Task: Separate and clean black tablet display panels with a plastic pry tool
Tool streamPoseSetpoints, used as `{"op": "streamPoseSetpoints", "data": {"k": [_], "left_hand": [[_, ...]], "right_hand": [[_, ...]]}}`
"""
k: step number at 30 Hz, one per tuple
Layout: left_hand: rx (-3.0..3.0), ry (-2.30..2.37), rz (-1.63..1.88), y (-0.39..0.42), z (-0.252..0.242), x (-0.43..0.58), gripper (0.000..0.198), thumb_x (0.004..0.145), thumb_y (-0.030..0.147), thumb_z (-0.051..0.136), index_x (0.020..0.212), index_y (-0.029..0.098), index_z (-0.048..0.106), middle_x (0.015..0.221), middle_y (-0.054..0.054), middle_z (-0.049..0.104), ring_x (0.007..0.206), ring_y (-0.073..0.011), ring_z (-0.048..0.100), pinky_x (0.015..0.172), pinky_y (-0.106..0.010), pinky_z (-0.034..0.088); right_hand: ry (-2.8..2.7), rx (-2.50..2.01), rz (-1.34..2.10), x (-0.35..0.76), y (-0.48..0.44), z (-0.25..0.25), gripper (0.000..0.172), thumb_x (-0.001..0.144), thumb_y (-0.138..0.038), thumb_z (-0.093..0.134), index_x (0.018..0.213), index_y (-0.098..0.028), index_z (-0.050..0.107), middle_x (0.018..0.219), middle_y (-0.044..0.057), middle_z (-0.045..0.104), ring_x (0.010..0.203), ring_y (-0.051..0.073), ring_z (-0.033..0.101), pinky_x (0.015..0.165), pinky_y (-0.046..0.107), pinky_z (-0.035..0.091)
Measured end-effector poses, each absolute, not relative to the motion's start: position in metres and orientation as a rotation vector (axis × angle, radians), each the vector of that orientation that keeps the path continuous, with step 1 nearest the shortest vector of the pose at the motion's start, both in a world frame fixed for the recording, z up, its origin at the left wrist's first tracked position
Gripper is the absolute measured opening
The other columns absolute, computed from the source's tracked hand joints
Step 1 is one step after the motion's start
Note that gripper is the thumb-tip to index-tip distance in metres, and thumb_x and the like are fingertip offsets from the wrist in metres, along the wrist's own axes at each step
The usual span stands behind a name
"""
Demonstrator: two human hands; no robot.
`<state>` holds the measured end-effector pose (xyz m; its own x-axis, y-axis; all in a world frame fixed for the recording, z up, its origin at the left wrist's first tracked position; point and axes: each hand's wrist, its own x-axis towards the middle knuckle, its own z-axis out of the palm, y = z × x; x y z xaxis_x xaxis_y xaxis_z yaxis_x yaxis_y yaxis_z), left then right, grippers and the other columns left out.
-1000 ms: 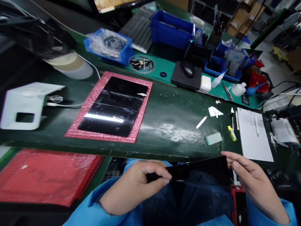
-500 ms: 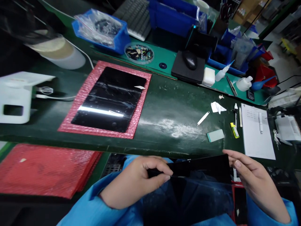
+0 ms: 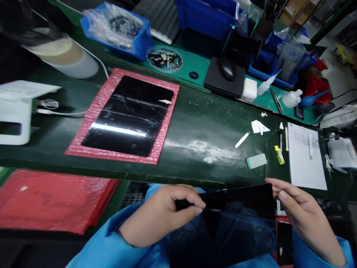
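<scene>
Firmly pinched between the thumb and curled fingers of the left hand: one edge of a black tablet panel, held tilted, glossy face up, just below the front edge of a dark green workbench. At the panel's opposite upper corner, the right hand, its fingers lying close together and gently curved against the edge, the firmness of any pinch impossible to tell from this angle. Blue sleeves at both wrists.

Farther along the bench, a second black glass panel flat on a pink bubble mat, a small white tab near its upper right corner. To the right of the mat, a white spudger, a crumpled tissue and a pale green card, beside a notepad with a white pen on it. Along the far strip, a blue bin of plastic bags, a computer mouse on a black pad, a white sponge and a blue air blower. Lower left, a stack of red bubble bags.
</scene>
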<state>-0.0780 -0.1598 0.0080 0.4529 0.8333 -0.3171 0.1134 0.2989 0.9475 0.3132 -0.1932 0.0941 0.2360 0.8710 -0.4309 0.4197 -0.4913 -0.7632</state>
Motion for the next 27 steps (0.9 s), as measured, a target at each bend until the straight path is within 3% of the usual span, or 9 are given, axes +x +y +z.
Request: {"op": "streamPoseSetpoints", "data": {"k": [14, 23, 27], "left_hand": [[1.185, 0.991, 0.63, -0.1587, 0.0112, -0.0761, 0.015, 0.092, 0.033, 0.086, 0.09, 0.031, 0.1, 0.091, -0.002, 0.096, 0.08, -0.0209, 0.086, 0.085, -0.031, 0.07], [1.19, 0.987, 0.642, -0.1609, 0.0123, -0.0764, 0.014, 0.091, 0.032, 0.085, 0.086, 0.032, 0.099, 0.09, -0.002, 0.096, 0.083, -0.0235, 0.088, 0.085, -0.032, 0.071], [1.194, 1.006, 0.634, -0.1624, 0.012, -0.0787, 0.012, 0.089, 0.035, 0.088, 0.086, 0.034, 0.099, 0.094, -0.003, 0.097, 0.083, -0.0248, 0.088, 0.086, -0.034, 0.072]], "right_hand": [[-1.189, -2.029, 1.177, 0.3137, -0.193, 0.0956, 0.06, 0.096, -0.082, 0.094, 0.135, -0.036, 0.099, 0.113, 0.009, 0.1, 0.102, 0.028, 0.091, 0.089, 0.03, 0.076], [-1.206, -2.022, 1.174, 0.3112, -0.1917, 0.0982, 0.061, 0.095, -0.081, 0.095, 0.133, -0.033, 0.1, 0.105, 0.01, 0.099, 0.103, 0.032, 0.092, 0.093, 0.04, 0.078], [-1.199, -1.979, 1.201, 0.3083, -0.1882, 0.0972, 0.064, 0.096, -0.083, 0.093, 0.132, -0.031, 0.099, 0.116, 0.014, 0.1, 0.11, 0.036, 0.094, 0.096, 0.046, 0.079]]}}
